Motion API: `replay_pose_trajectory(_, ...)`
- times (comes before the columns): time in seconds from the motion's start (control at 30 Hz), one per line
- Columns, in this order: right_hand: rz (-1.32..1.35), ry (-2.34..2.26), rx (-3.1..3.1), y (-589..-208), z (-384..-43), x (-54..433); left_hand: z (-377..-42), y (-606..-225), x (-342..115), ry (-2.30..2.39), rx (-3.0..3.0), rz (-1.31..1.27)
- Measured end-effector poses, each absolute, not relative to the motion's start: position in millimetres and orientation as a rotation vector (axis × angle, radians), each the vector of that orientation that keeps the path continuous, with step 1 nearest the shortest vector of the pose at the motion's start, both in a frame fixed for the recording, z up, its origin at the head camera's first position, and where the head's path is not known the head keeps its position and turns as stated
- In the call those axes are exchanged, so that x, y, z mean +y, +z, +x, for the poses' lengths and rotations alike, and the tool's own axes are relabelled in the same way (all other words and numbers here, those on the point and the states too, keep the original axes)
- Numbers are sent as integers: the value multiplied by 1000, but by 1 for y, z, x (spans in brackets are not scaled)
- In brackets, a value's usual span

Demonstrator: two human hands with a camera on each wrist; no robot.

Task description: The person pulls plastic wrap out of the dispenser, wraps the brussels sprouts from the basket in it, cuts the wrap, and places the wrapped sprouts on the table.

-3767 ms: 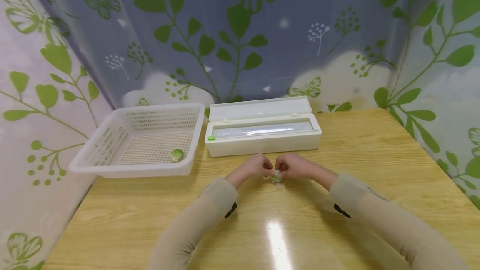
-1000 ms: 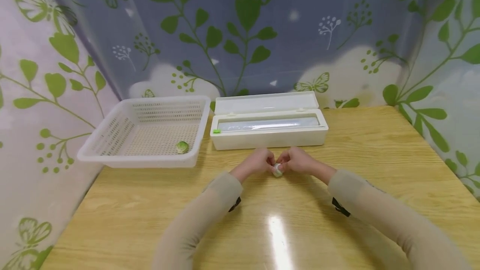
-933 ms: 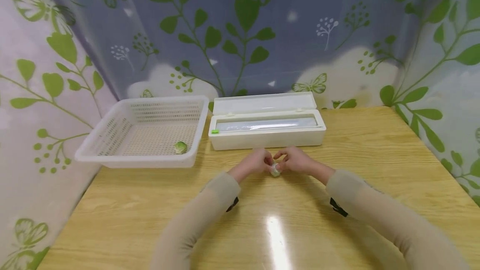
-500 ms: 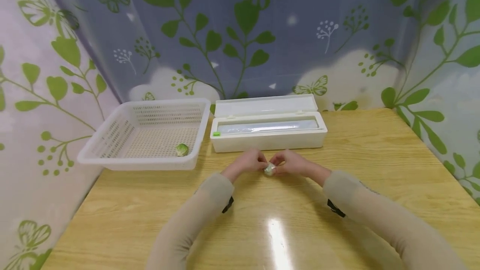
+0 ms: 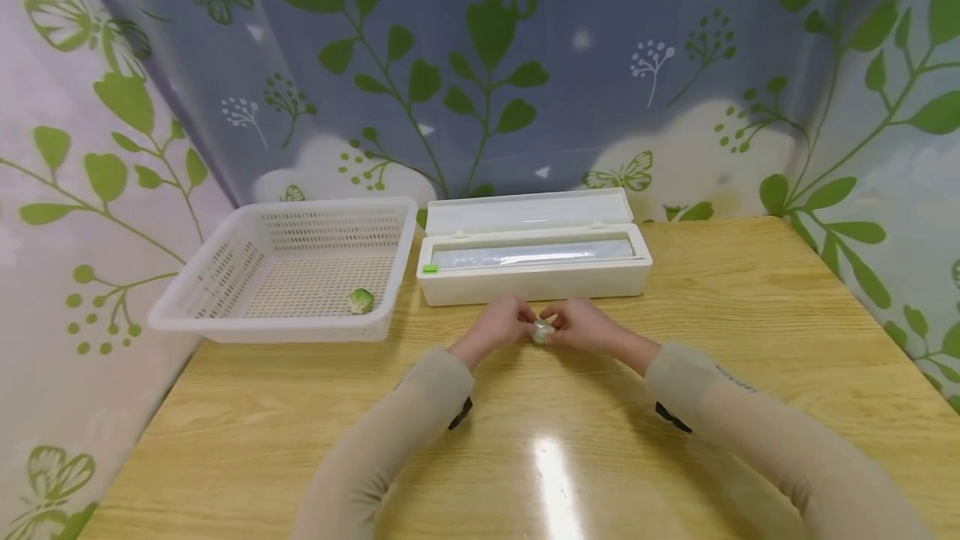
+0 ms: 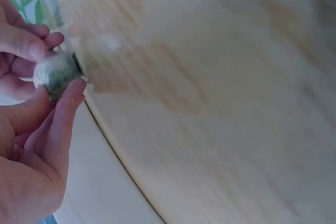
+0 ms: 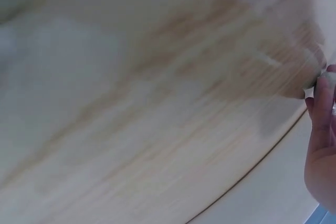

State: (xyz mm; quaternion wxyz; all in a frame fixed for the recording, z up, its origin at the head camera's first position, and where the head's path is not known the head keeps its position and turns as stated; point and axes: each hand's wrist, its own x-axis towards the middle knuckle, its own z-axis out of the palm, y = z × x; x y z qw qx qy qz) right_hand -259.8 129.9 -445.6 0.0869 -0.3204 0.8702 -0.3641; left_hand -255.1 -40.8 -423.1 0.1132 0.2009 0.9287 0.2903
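Observation:
Between both hands, over the table in front of the long box, is a small Brussels sprout (image 5: 541,333) wrapped in shiny clear film. My left hand (image 5: 504,323) pinches it from the left with thumb and fingers. From the other side, my right hand (image 5: 583,326) pinches it too. The left wrist view shows the wrapped sprout (image 6: 58,72) pale green and glossy, with fingertips of both hands around it. At the right edge of the right wrist view, my right hand (image 7: 321,150) hides most of the sprout.
A white cling film dispenser box (image 5: 536,282) stands behind the hands, lid raised, its film roll (image 5: 532,254) and a green slider (image 5: 430,268) visible. To its left, a white perforated basket (image 5: 270,325) holds another sprout (image 5: 361,301). A patterned curtain (image 5: 570,107) hangs behind the wooden table (image 5: 720,298).
Earlier, a loose tail of film showed below the sprout; now the film lies close around it. The hands have turned the sprout between their fingertips and shifted slightly left.

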Motion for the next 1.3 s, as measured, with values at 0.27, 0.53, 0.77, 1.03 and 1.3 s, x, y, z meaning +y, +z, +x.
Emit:
replay_pose_trajectory(0.27, -936, -965, 2698, -432, -251, 120, -257, -421, -42, 1063, 2559, 395)
replay_pose_trajectory(0.53, -1093, -738, 2786, -432, -251, 117, -264, -429, -42, 1085, 2592, 325)
replay_pose_trajectory(0.77, -1147, -681, 2799, -429, -254, 119, -280, -453, -39, 805, 2684, 637)
replay_pose_trajectory(1.03, -910, -989, 2594, -434, -253, 117, -252, -423, -40, 687, 2705, 687)
replay_pose_trajectory(1.3, -1110, -745, 2743, -427, -247, 111, -248, -415, -38, 590, 2759, 607)
